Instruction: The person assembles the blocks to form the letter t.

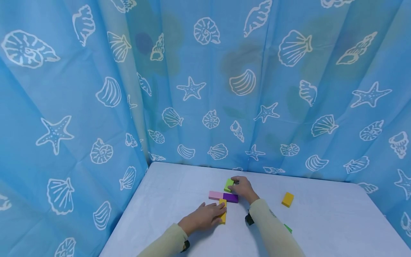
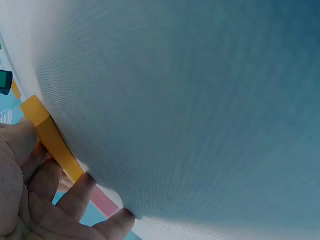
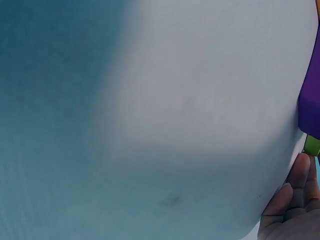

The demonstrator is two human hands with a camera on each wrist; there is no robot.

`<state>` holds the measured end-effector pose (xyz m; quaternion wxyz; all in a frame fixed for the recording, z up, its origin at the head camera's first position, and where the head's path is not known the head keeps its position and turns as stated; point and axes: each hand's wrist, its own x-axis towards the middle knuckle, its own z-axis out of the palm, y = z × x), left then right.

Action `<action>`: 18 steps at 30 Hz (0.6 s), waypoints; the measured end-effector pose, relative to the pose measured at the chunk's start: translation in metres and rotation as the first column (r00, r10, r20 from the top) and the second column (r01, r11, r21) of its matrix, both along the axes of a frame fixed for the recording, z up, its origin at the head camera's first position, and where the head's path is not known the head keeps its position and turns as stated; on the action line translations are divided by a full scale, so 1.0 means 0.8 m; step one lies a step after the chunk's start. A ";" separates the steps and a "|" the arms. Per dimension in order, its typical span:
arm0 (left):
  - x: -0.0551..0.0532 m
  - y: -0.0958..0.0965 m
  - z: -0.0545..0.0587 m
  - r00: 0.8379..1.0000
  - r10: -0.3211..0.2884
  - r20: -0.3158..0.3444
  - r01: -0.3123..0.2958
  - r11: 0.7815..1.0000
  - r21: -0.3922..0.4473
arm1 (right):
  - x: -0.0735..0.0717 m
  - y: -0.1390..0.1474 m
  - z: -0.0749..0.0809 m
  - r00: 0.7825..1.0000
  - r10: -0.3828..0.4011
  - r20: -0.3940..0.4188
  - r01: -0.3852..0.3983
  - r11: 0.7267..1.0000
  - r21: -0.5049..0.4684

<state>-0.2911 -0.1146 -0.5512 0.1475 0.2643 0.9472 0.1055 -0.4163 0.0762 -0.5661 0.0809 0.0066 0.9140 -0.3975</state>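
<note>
My left hand (image 1: 203, 216) holds a long yellow block (image 1: 223, 217) flat on the white table, with the thumb near its close end and fingers over the far part. In the left wrist view the thumb and fingers lie along this yellow block (image 2: 57, 147). Just beyond its far end, a pink block (image 1: 216, 195) and a purple block (image 1: 230, 198) lie end to end in a crosswise row. Behind the purple one, my right hand (image 1: 244, 187) pinches a lime green block (image 1: 228, 184) between thumb and fingers. The right wrist view catches only part of that green block (image 3: 312, 145).
Another yellow block (image 1: 287, 199) lies apart on the right of the table (image 1: 337, 217). Beside the right sleeve, a green block (image 1: 288, 228) shows only a corner. A blue curtain (image 1: 221, 64) with white shells hangs along the table's back and sides.
</note>
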 end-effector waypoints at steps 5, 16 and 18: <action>-0.003 -0.001 -0.001 1.000 -0.003 -0.006 0.003 1.000 -0.002 | 0.000 -0.004 0.003 1.000 0.008 -0.004 -0.008 1.000 -0.005; -0.001 0.000 0.000 1.000 -0.004 -0.002 0.004 1.000 0.004 | 0.009 -0.014 0.007 0.999 0.041 -0.004 -0.041 0.999 0.003; -0.001 0.000 0.000 1.000 -0.005 -0.006 0.005 1.000 0.002 | 0.008 -0.014 0.006 0.999 0.053 -0.008 -0.053 0.999 0.008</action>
